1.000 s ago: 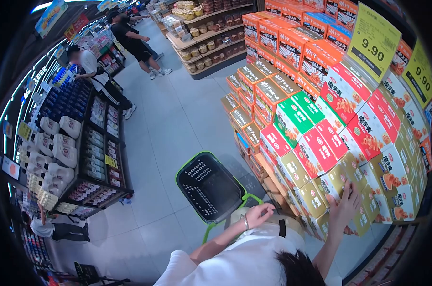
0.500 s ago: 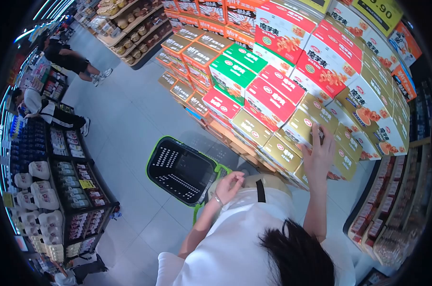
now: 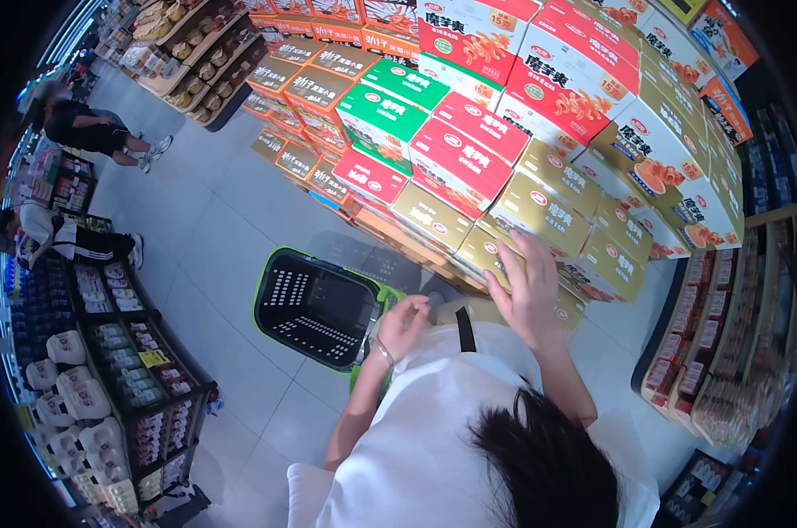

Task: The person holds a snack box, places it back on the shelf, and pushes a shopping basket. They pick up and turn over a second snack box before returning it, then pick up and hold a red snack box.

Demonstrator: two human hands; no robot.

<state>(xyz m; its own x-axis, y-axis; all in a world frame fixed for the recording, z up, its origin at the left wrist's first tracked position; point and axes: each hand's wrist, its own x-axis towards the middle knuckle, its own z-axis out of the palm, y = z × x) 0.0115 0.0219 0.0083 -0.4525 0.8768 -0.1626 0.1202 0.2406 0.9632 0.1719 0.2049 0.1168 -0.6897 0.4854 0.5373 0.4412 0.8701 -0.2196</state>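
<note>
My right hand [image 3: 528, 295] has its fingers spread above the front gold boxes [image 3: 484, 251] of a snack display and holds nothing. Whether its fingertips touch a box cannot be told. My left hand [image 3: 403, 327], with a bracelet at the wrist, is at my waist, fingers curled; what it holds, if anything, is hidden. Beside it is a black basket [image 3: 315, 308] with a green rim, its inside showing no goods. Part of its green handle passes by my left wrist. Red boxes [image 3: 462, 158] and green boxes [image 3: 382, 114] are stacked behind the gold ones.
Orange-brown boxes [image 3: 315, 92] continue the display at the left. Two people, one in black [image 3: 86, 128] and one in white and black [image 3: 55, 231], are across the aisle. Egg cartons [image 3: 86, 392] and shelves stand at lower left. Another shelf [image 3: 693, 343] curves along the right.
My right hand has drawn back toward my body and left, from the gold boxes' tops to their front edge. The display, basket and left hand appear farther left in view.
</note>
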